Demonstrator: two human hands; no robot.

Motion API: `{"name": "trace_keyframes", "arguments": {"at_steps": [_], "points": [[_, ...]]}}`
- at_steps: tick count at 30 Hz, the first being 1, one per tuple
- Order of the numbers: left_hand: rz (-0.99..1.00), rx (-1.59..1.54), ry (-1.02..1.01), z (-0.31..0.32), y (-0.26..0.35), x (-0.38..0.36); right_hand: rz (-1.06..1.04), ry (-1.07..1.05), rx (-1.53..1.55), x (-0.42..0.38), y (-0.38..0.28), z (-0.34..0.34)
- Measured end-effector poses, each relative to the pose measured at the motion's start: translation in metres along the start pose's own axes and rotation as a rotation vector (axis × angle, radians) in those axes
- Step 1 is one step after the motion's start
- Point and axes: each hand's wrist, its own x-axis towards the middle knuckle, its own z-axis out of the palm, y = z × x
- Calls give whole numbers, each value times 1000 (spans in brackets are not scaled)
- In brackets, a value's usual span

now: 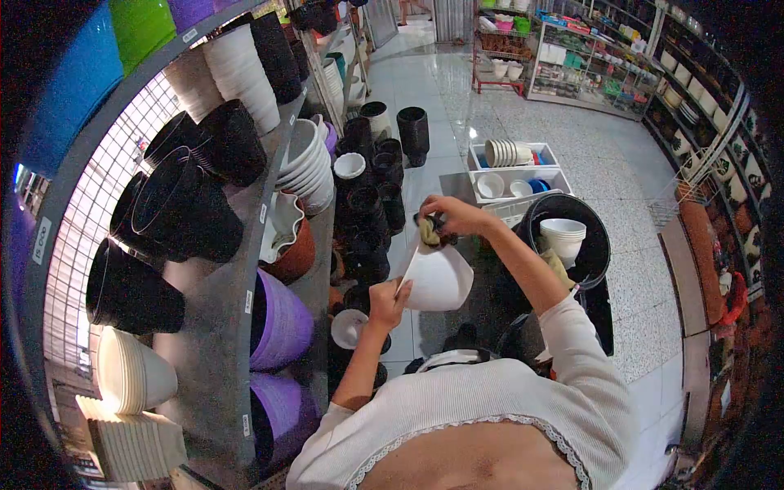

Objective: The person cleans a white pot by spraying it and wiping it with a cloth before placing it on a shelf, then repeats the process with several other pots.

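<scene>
My left hand [387,302] grips the lower rim of a white plastic flower pot [438,278], holding it tilted in front of me. At the pot's upper rim my right hand [447,217] is closed on a yellowish cloth [429,234], pressed against the pot's opening. Both arms wear white ribbed sleeves. A black tub [594,260] to the right holds a small stack of white pots [563,236].
Grey shelves [233,302] on the left carry stacked black, white and purple pots. Black pots [369,214] stand in rows on the floor ahead. White crates [513,175] with bowls lie beyond. Shelving with goods lines the far right wall.
</scene>
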Motion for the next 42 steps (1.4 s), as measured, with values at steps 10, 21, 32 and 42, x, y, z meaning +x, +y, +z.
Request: {"name": "trace_keyframes", "arguments": {"at_steps": [10,21,32,42], "points": [[-235,-191,-51,17,10,7,49,390,-220,-25,-69,66],[-193,-107,-5,29,0,11,100,315,-304,-60,-75,71],[-201,-209,95,20,46,15,313,416,518,-78,2,34],[-221,-125,241,13,29,19,151,809,53,-82,-50,99]]}}
